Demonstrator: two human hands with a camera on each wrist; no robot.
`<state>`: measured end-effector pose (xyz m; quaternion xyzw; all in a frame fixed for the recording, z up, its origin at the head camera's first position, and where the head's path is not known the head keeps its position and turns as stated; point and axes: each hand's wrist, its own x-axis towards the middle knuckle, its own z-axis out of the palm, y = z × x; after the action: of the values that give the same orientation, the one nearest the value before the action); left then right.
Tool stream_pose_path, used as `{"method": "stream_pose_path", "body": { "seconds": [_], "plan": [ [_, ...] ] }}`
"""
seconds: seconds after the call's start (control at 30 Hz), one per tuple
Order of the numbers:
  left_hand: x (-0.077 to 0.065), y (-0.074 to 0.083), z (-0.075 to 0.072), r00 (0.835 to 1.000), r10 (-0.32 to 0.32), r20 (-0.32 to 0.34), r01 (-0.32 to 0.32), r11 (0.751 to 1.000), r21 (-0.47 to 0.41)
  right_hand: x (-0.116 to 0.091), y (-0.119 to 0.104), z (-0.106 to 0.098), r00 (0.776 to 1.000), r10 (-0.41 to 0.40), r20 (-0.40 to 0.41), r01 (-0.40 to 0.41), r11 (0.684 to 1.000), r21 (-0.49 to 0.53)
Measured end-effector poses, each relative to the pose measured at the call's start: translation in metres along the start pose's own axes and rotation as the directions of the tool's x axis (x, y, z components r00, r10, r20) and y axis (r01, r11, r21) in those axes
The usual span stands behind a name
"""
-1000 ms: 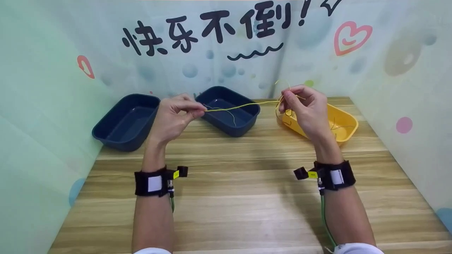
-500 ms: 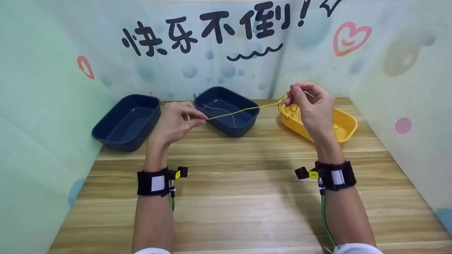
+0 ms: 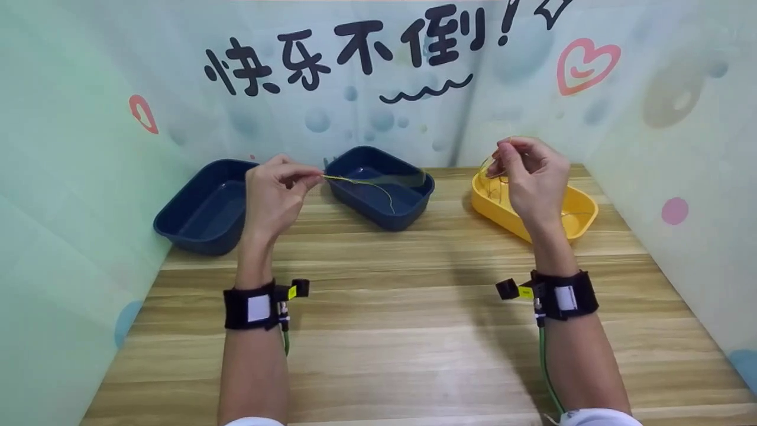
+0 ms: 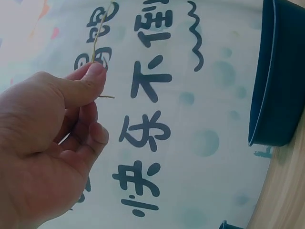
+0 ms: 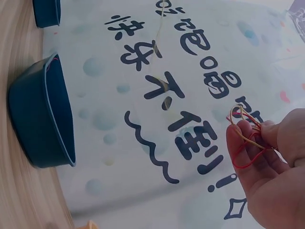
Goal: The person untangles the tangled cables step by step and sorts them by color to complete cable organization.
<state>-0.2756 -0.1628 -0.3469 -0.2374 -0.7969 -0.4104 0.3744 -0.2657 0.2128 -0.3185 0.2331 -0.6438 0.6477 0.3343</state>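
My left hand (image 3: pixel 275 192) pinches the end of a thin yellow string (image 4: pixel 98 36) between thumb and forefinger, in the air beside the middle dark blue bin (image 3: pixel 402 222). The string's free part trails rightward over that bin and is blurred. Another thin strand (image 3: pixel 387 197) lies inside the bin. Above the yellow bin (image 3: pixel 497 216), my right hand (image 3: pixel 538 183) pinches a small looped bundle; the right wrist view shows yellow and red string (image 5: pixel 245 166) in it, partly hidden by the fingers. More strands lie in the yellow bin.
A second dark blue bin (image 3: pixel 201 241) stands at the left, partly behind my left hand. All bins sit at the back of the wood-grain table (image 3: pixel 390 331), before a printed cloth backdrop (image 3: pixel 349 118) that also encloses both sides.
Earlier, the yellow string stretched between both hands. It has come free of the right hand's bundle, and the left hand has moved left and up with it; the right hand has shifted slightly right.
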Motion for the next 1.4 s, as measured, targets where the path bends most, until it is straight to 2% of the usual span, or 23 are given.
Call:
{"method": "stream_pose_path", "body": {
  "seconds": [0.1,0.3,0.43,0.53,0.63,0.73,0.83,1.0,1.4],
  "plan": [
    [0.0,0.002,-0.006,1.0,-0.018,-0.016,0.018,1.0,-0.024,0.001,0.002,-0.005,1.0,0.015,-0.01,-0.015,1.0,0.007],
    [-0.002,0.018,-0.018,0.997,-0.077,-0.031,0.074,0.994,-0.083,-0.001,0.004,-0.007,1.0,0.023,0.021,-0.023,1.0,0.001],
    [-0.003,0.019,-0.02,0.989,-0.15,-0.01,0.148,0.983,-0.112,-0.003,0.004,-0.007,0.999,0.03,0.044,-0.031,1.0,0.008],
    [-0.004,0.014,-0.018,0.982,-0.188,-0.003,0.187,0.975,-0.118,-0.004,0.005,-0.007,0.998,0.043,0.051,-0.043,0.999,0.009],
    [-0.006,-0.004,-0.012,0.977,-0.211,0.007,0.211,0.974,-0.087,-0.004,0.005,-0.008,0.997,0.052,0.055,-0.052,0.999,-0.001],
    [-0.006,-0.024,-0.004,0.974,-0.225,0.027,0.226,0.974,-0.015,-0.003,0.004,-0.008,0.997,0.05,0.06,-0.049,0.999,-0.012],
    [-0.005,-0.033,0.001,0.972,-0.227,0.052,0.224,0.972,0.068,-0.003,0.003,-0.008,0.996,0.055,0.064,-0.054,0.998,-0.009],
    [-0.002,-0.036,0.008,0.97,-0.237,0.061,0.228,0.965,0.133,-0.002,0.003,-0.007,0.995,0.068,0.07,-0.068,0.998,-0.011],
    [0.006,-0.026,0.031,0.975,-0.219,0.049,0.203,0.954,0.222,-0.002,0.001,-0.004,0.996,0.033,0.086,-0.029,0.998,-0.048]
  ]
}}
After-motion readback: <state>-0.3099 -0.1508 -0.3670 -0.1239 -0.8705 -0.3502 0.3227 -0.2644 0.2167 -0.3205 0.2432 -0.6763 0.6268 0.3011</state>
